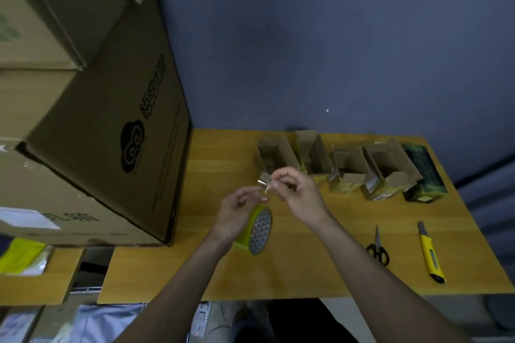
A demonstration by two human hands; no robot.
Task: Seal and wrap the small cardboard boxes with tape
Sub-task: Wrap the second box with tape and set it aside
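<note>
Pulling tape free over the counter [306,273]

Left hand [237,214] grips the roll [257,228]; right hand [295,189] pinches the tape end [264,182]. Draw it taut, avoiding folds.

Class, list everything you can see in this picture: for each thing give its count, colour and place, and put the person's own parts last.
small cardboard boxes: four, brown, open, in a row at the table's far edge
dark box: one, dark green, right end of that row
tape roll: one, yellow-green, on the table under the left hand
strip of tape: one, clear, stretched between both hands
scissors: one pair, black handles, near right of the table
utility knife: one, yellow, right of the scissors
large cartons: several, brown, stacked at left
table: one, yellow wood
left hand: one, pinches the tape
right hand: one, pinches the tape
</note>
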